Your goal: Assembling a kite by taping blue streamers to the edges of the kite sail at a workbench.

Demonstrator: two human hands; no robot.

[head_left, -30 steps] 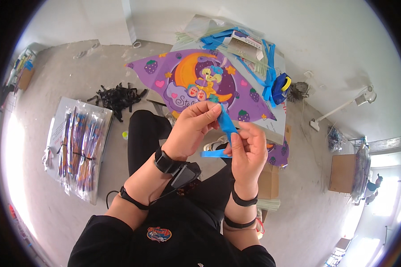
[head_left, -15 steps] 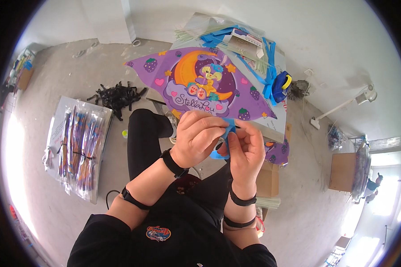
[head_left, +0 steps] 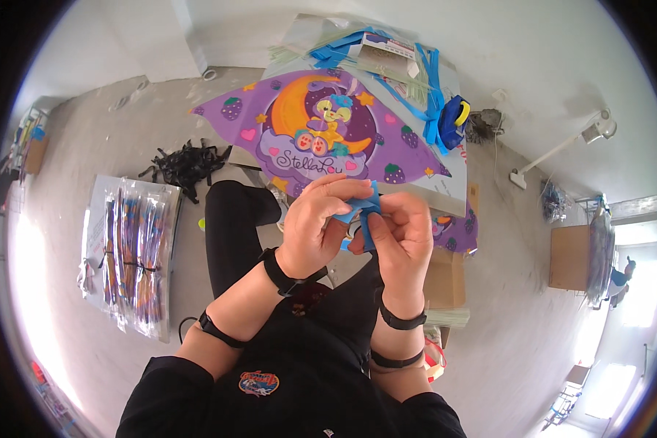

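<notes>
At nine o'clock we see clear plastic packages (head_left: 135,252) with dark, colourful contents lying on a white board (head_left: 91,241), and nearer ten a tangled heap of black strips (head_left: 185,166) on the grey floor (head_left: 142,128). Towards eleven we find a small pale ring (head_left: 204,74) close to the wall. Between two and three we have a slanting white pole (head_left: 551,155), with a brown cardboard box (head_left: 569,258) at three.

a grey, bare-looking floor (head_left: 496,343) meets pale walls (head_left: 518,66). bright light glares at a window (head_left: 639,299) on the right.
</notes>
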